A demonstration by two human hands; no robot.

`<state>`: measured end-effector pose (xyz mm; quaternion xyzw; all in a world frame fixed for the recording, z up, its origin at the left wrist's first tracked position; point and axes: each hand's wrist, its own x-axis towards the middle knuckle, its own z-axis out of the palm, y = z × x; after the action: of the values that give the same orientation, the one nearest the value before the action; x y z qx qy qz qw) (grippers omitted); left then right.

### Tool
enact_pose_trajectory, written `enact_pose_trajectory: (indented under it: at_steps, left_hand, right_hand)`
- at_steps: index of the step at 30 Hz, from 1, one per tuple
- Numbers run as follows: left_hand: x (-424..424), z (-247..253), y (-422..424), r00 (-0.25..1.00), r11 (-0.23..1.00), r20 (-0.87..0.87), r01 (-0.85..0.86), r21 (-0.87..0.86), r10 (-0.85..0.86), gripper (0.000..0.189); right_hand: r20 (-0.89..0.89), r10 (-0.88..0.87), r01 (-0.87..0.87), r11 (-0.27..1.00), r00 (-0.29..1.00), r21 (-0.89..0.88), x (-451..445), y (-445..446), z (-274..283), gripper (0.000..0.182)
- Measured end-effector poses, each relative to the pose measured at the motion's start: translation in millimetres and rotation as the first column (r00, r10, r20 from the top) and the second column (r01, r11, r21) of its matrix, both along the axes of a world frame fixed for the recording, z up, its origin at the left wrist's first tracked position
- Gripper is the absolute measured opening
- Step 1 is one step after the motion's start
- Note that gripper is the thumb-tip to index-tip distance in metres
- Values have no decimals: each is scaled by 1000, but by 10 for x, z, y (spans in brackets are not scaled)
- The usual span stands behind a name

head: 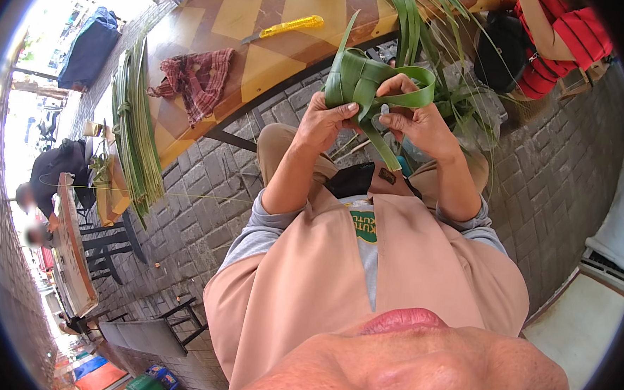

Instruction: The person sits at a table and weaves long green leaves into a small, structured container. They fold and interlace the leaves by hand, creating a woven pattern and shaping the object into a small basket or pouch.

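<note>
Above my lap I hold a half-woven palm-leaf pouch (356, 76), its green strips crossing over and under in a block. My left hand (326, 117) grips its lower left side, with the thumb across the front. A wide leaf strip (422, 89) loops out at the right of the weave, held by my right hand (419, 118), whose index finger is bent over it. Another strip end (383, 148) hangs down between the hands. One pointed leaf tip rises from the pouch's upper left. The fingers behind the weave are partly hidden.
On the checkered wooden table (236, 19) lie a yellow utility knife (291, 27) with its blade out, a red plaid cloth (204, 81) and a tied bundle of palm leaves (133, 127). Loose leaves (413, 25) droop over the edge. A person in red (574, 44) sits at right.
</note>
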<state>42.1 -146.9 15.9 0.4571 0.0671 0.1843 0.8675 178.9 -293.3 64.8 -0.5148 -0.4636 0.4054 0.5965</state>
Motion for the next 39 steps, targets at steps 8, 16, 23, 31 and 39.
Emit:
enact_pose_trajectory:
  at_steps: [8, 16, 23, 31, 39]
  left_hand:
    - [77, 1, -30, 1000, 998, -3, 4, 61, -4, 14]
    - [202, 51, -245, 977, 912, 69, -211, 351, 200, 14]
    - [215, 92, -254, 881, 445, 347, -464, 766, 320, 13]
    - [269, 71, -243, 802, 513, 315, -575, 637, 508, 12]
    - [187, 319, 178, 769, 785, 295, -613, 87, 567, 12]
  right_hand:
    - [-151, 91, -112, 985, 984, -134, 177, -33, -31, 36]
    - [-189, 51, -40, 997, 981, 61, 113, 63, -222, 41]
    - [-14, -124, 124, 988, 992, 96, 185, -4, -272, 45]
    - [301, -574, 563, 816, 762, 131, -22, 19, 28, 32]
    - [614, -589, 189, 784, 526, 591, -330, -167, -62, 18]
